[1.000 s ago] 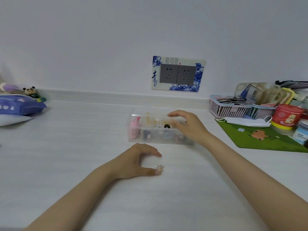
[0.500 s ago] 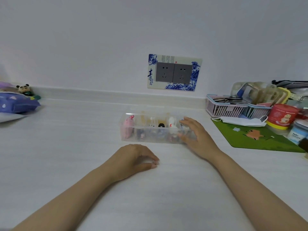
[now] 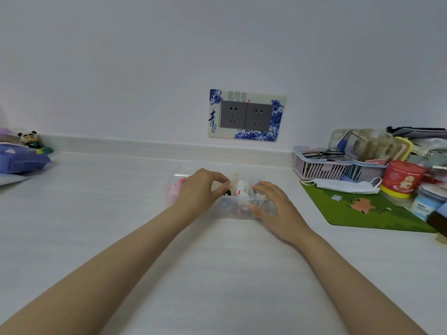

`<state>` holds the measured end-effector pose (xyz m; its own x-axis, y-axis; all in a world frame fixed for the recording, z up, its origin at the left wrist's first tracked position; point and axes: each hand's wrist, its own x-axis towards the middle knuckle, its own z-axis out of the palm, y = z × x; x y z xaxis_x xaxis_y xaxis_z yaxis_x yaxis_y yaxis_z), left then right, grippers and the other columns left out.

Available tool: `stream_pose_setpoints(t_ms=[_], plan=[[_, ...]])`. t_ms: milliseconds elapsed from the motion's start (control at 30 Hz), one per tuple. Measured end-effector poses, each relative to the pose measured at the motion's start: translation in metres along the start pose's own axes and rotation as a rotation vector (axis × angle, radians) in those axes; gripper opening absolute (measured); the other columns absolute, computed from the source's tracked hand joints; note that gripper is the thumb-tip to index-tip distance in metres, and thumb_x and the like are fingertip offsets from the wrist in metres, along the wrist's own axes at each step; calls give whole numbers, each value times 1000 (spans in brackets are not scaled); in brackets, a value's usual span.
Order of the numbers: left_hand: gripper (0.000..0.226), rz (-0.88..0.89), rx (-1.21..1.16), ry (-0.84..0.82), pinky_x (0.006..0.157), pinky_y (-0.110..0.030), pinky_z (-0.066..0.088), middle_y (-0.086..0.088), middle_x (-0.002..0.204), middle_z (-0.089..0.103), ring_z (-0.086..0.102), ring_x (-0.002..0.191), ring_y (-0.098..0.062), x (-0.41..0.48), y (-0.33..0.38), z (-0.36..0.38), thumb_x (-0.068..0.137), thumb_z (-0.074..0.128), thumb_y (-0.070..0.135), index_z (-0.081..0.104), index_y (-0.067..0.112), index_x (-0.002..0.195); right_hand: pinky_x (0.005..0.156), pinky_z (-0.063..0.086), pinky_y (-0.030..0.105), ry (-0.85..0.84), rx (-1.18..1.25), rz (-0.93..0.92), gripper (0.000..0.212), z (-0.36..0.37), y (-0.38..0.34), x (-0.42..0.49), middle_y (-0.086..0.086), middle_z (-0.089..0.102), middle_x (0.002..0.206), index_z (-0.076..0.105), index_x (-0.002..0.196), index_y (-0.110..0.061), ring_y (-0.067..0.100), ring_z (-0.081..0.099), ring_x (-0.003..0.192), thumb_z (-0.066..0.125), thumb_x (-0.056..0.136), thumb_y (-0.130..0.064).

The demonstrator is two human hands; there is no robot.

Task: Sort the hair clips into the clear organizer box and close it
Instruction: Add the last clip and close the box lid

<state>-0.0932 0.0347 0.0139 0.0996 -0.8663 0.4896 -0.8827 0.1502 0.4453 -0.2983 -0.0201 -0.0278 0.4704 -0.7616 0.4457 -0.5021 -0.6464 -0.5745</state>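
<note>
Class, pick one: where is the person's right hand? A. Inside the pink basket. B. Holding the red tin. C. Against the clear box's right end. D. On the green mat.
C: the right hand rests with spread fingers on the clear organizer box's right end, apart from the green mat.

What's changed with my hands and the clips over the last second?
Left hand pinched the small clip off the table and rose forward over the clear organizer box; the clip is hidden now. Right hand settled onto the box's right end. Box stayed put.
</note>
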Motion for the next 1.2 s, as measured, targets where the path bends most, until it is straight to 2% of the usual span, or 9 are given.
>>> stream_pose_setpoints(t_ms=[167,300,500,633,733,833,933,1067,1200], plan=[[45,-42,-139,67,101,-28,36,3,129,58,43,126,-15,2,-30,-7,82,62,45,61,21,120,114,23,25,17,166,49,53,3,-1,2,-14,37,142,50,128,-30,2,30,135,58,80,-49],[66,-389,-448,217,106,-34,33,0,141,44,43,128,-23,6,-61,-29,81,58,55,43,18,134,104,29,25,117,514,256,59,5,-5,15,-14,35,142,36,138,-34,5,33,133,58,85,-45],[81,-743,-1075,-140,102,-45,42,-11,131,58,56,117,-30,2,-92,-26,58,68,71,66,10,111,104,44,45,28,930,584,90,8,5,47,9,65,124,55,127,-13,26,62,113,72,57,-67],[69,-716,-1103,-209,90,-39,47,-10,122,63,62,108,-26,4,-93,-22,59,69,68,72,14,101,96,49,45,-5,1012,609,68,11,6,57,11,72,109,64,115,-12,29,67,103,66,67,-59],[63,-674,-1143,-255,81,-35,50,-6,110,67,65,95,-22,4,-95,-21,69,67,61,65,14,111,98,48,46,3,1047,585,77,12,9,58,11,68,118,57,125,-13,29,64,109,72,63,-56],[80,-591,-1135,-234,94,-35,46,-1,127,58,56,116,-16,4,-95,-21,66,69,63,44,24,132,100,47,44,28,1078,550,100,10,8,58,5,57,134,42,138,-18,24,59,118,81,55,-58],[90,-503,-1084,-165,98,-34,43,0,129,54,58,113,-10,4,-92,-27,53,72,70,39,38,130,85,49,28,72,1018,437,85,8,-2,56,-3,53,133,43,136,-21,9,54,113,67,61,-55],[92,-401,-988,-127,101,-37,41,9,127,48,55,113,-11,6,-90,-32,37,64,85,40,46,117,109,36,39,64,916,348,85,0,-10,51,-8,47,137,47,128,-35,15,43,130,71,54,-69],[90,-371,-977,-110,89,-28,42,16,116,51,48,115,-3,2,-86,-40,45,52,88,47,30,114,112,28,33,9,778,295,64,-17,-14,38,-16,55,120,54,115,-33,-2,48,117,64,63,-69]])
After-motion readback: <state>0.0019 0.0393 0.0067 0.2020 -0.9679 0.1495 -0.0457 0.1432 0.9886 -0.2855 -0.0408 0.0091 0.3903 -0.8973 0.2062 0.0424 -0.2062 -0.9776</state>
